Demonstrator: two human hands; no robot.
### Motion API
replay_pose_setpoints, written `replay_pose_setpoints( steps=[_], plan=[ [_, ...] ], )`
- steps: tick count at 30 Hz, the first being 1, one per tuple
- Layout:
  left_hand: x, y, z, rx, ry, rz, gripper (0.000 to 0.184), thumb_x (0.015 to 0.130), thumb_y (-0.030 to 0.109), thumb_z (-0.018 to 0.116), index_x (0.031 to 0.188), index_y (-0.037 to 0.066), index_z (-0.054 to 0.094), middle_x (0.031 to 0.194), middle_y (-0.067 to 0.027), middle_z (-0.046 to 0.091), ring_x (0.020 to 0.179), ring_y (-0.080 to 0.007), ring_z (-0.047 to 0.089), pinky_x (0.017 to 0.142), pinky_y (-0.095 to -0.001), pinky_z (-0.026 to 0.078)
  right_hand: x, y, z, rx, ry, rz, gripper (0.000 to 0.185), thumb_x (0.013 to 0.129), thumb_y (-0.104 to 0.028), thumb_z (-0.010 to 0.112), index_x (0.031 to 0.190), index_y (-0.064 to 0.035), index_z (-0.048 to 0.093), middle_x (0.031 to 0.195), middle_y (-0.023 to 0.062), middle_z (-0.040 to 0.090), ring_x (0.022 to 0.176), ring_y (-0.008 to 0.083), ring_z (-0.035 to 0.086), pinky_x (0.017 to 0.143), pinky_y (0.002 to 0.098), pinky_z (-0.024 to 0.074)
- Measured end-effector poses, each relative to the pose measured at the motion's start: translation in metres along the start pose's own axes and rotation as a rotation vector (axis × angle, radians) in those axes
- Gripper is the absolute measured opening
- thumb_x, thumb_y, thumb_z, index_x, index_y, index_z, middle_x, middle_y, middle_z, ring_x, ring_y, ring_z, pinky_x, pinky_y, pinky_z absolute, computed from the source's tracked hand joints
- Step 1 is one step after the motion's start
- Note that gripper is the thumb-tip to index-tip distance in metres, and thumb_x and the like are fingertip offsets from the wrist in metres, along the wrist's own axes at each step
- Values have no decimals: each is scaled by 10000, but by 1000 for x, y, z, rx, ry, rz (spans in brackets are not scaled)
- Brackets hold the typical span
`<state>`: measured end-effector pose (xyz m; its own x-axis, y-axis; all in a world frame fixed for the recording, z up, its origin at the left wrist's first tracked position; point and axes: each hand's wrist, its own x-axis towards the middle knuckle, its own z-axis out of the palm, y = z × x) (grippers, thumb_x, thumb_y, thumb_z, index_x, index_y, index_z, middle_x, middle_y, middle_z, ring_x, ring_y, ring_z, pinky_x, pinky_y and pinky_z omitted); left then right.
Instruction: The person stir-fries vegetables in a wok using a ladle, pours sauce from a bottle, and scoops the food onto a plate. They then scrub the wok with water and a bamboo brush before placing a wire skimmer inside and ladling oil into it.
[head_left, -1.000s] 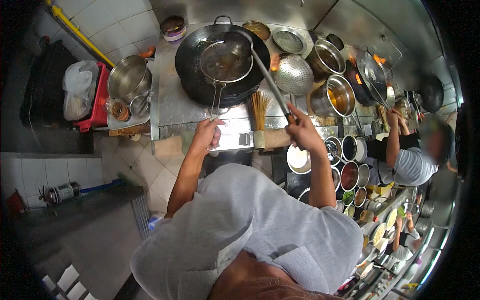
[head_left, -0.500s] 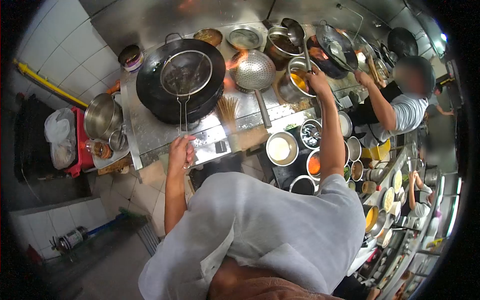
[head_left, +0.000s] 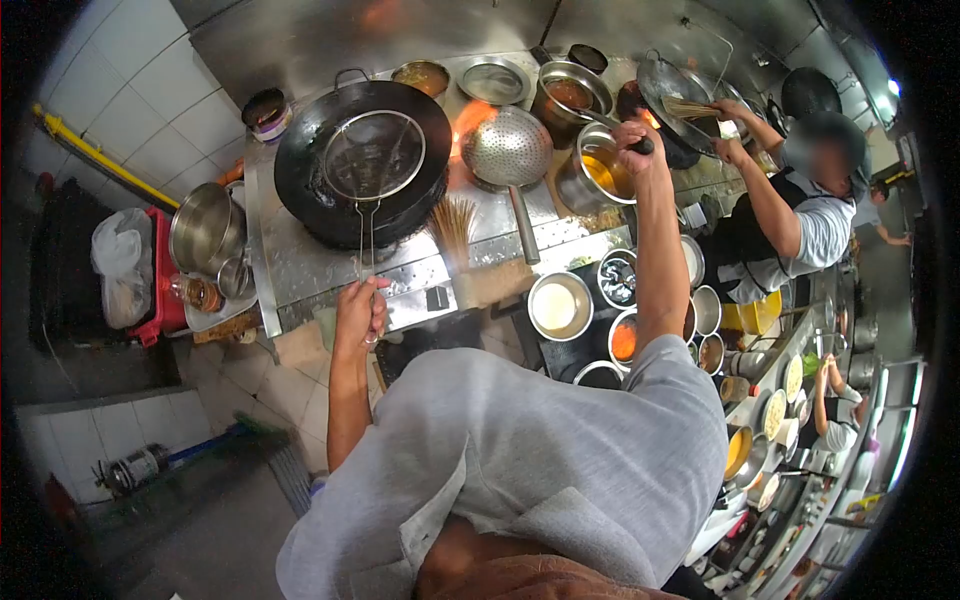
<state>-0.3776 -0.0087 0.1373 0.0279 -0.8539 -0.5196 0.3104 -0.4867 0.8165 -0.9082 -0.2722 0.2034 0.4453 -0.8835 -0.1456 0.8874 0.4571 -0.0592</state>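
In the head view my left hand is closed round the handle of a wire mesh strainer. The strainer's round mesh lies over a large black wok on the stove. My right hand, stretched far forward, grips the dark-ended handle of a ladle. That handle runs left into a steel pot of brown liquid, where the ladle's bowl is hidden. Just below my right hand stands a second steel pot with yellow-orange liquid. A perforated skimmer rests between the wok and the pots.
Flames show behind the skimmer. A bamboo brush lies beside the wok. Containers of white and orange ingredients stand near my right arm. At right a co-worker handles another wok.
My right hand has moved up and forward, and the ladle has gone from raised above the pots down into the brown liquid. The co-worker now holds a bamboo brush at their wok.
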Motion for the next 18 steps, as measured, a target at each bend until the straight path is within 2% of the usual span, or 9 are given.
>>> replay_pose_setpoints(
  steps=[5, 7, 10, 18],
  plan=[
    [-3, 0, -1, -34, 4, 5, 314, 1006, 272, 485, 1019, -23, 591, 566, 24, 420, 360, -52, 364, 301, -229, 298, -13, 5, 17, 102, 98, -11, 130, 844, -23, 471, 717, -54, 465, 620, -6, 477, 518, 97, 500, 509, 248, 463],
    [-2, 1, -2, -20, 1, 10, 319, 1008, 273, 481, 1017, -27, 588, 569, 25, 423, 362, -52, 366, 303, -230, 301, -18, 12, 24, 30, 42, -28, 130, 855, -28, 464, 727, -50, 465, 621, -5, 475, 512, 91, 501, 489, 240, 463],
    [-2, 3, -3, -26, 0, 2, 320, 1008, 273, 480, 1016, -28, 590, 569, 24, 424, 364, -54, 369, 306, -232, 303, -28, 26, 42, -14, 79, -58, 136, 862, -24, 443, 731, -52, 465, 607, -10, 470, 503, 81, 502, 447, 217, 442],
    [5, 4, -10, -20, -24, 4, 324, 1006, 256, 469, 1013, -40, 598, 563, 19, 423, 374, -58, 378, 300, -221, 276, -81, 109, 107, -136, 128, -7, 163, 909, -82, 432, 750, -50, 453, 600, -15, 461, 478, 61, 484, 414, 208, 410]
  ],
)
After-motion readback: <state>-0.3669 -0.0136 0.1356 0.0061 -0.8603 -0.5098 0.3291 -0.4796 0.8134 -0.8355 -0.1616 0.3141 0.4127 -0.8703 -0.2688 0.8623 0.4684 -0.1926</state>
